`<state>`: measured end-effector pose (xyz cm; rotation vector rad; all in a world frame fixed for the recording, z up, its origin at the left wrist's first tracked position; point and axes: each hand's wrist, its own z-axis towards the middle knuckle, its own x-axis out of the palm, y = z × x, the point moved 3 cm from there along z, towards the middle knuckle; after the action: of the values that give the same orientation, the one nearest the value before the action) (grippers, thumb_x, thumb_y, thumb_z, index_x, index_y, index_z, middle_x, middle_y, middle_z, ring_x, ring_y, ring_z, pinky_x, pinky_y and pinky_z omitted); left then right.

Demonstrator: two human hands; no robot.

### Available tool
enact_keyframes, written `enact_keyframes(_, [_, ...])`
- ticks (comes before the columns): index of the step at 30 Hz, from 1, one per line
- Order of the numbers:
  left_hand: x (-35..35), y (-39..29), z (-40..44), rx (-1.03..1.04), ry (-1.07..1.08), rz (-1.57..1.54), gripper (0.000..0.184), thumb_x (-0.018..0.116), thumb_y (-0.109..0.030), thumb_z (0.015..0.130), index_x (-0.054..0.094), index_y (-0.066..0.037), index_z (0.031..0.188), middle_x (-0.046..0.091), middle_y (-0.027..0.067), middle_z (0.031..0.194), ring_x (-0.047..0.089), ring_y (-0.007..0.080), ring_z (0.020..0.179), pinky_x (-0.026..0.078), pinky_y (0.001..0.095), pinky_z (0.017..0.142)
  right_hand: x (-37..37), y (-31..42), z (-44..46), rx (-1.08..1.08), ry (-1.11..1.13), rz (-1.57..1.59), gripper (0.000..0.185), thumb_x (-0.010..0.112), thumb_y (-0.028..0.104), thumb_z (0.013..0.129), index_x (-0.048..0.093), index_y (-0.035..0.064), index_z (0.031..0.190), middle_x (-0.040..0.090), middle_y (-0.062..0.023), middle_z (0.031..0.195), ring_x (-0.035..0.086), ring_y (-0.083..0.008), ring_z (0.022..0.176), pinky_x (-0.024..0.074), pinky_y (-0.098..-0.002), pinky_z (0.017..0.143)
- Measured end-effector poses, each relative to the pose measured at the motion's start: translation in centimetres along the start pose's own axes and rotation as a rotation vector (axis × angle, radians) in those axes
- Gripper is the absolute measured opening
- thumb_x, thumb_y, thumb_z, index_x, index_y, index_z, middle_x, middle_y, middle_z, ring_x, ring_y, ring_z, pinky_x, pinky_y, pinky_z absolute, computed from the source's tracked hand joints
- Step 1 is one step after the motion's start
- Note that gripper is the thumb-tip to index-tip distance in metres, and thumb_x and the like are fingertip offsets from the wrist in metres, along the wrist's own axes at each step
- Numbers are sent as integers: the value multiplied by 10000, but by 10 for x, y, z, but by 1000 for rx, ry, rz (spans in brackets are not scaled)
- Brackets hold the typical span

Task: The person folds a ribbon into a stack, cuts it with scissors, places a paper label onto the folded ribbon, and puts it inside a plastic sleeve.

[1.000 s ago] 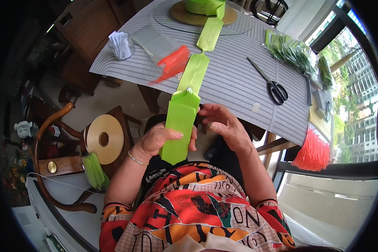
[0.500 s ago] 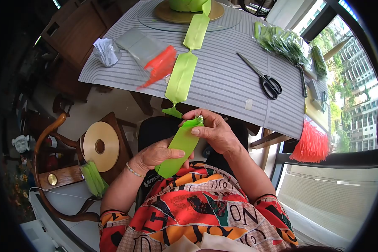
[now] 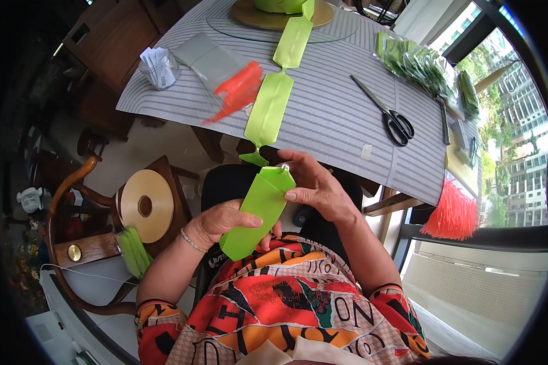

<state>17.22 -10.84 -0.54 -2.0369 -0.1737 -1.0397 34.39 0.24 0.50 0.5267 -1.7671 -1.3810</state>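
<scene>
My left hand (image 3: 228, 222) is closed round a flat stack of bright green ribbon pieces (image 3: 249, 222), thumb on top and fingers underneath. The stack is tilted above my lap. At its upper corner sits a small shiny silvery bit (image 3: 285, 167). My right hand (image 3: 319, 185) is at the stack's upper right, fingers apart, the thumb tip against the edge. A pinched green ribbon strip (image 3: 266, 109) runs down the table and over its front edge towards the stack; whether they join is hidden. The strip comes from a green roll (image 3: 280, 5) at the far edge.
Black-handled scissors (image 3: 399, 126) lie on the striped tablecloth (image 3: 329, 91). Green packets (image 3: 417, 64) are heaped at the right. A clear bag with red strips (image 3: 240, 88) lies left, beside a cup of white slips (image 3: 159, 70). A chair at lower left holds a cream ribbon roll (image 3: 158, 213).
My right fingers have spread from a pinch at the stack's top. The stack's face shows wider now, its upper end shifted slightly. My left hand keeps its hold.
</scene>
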Motion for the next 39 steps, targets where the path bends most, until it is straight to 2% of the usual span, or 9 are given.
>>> enact_keyframes(5, [-5,1,-4,-58,17,-26,373,615,-186,910,566,58,1188,629,178,1089,691,227,862,570,339,789,4,52,-14,-213,87,-988,1071,886,203,591,323,148,1501,380,-141,1479,460,-353,1291,427,-439,1016])
enact_keyframes(8, [-13,7,0,-138,64,-11,369,612,-179,917,562,63,1191,635,172,1084,693,216,857,580,340,781,36,64,-15,-380,309,-1573,972,840,213,648,345,137,1481,331,-155,1515,340,-392,1385,357,-507,1092])
enact_keyframes(9, [-11,6,1,-143,77,-5,368,611,-178,919,561,66,1189,638,170,1079,694,215,856,583,340,780,42,60,-14,-424,339,-1571,782,725,241,785,369,125,1471,317,-136,1535,269,-382,1431,291,-574,1113])
enact_keyframes(13, [-5,5,4,-152,115,14,376,616,-186,919,560,71,1186,650,164,1054,697,217,854,587,340,776,47,45,-6,-572,394,-1746,572,560,231,910,414,102,1447,387,-109,1496,263,-368,1445,272,-604,1117])
enact_keyframes(25, [-7,3,-1,-184,87,32,473,632,-226,856,546,73,1213,619,185,1110,693,267,901,565,376,828,41,36,-5,-556,429,-1673,532,555,194,905,446,69,1411,508,-128,1331,354,-364,1396,292,-588,1114])
enact_keyframes(28, [-8,4,-2,-189,73,35,462,605,-208,869,535,71,1231,617,187,1122,687,261,910,557,377,838,36,38,-6,-561,335,-1683,723,669,213,828,365,71,1469,485,-148,1379,366,-379,1383,298,-564,1119])
enact_keyframes(34, [-2,-3,-10,-149,53,206,444,559,-192,893,524,53,1261,608,170,1150,659,209,943,517,346,867,-13,32,-21,35,60,-473,1087,901,228,642,266,41,1504,446,-173,1442,440,-324,1338,378,-439,1089])
enact_keyframes(38, [3,-6,-5,-153,49,392,441,546,-206,907,524,39,1272,605,150,1166,646,185,948,502,334,870,-3,-2,-14,152,39,158,923,856,127,729,320,21,1473,523,-145,1321,523,-239,1228,453,-380,1007])
enact_keyframes(39, [3,-6,-5,-164,58,384,441,545,-209,909,524,41,1272,606,148,1167,647,186,950,503,334,871,-1,-4,-13,105,-3,208,792,821,62,748,398,9,1416,594,-96,1180,591,-198,1095,504,-354,934])
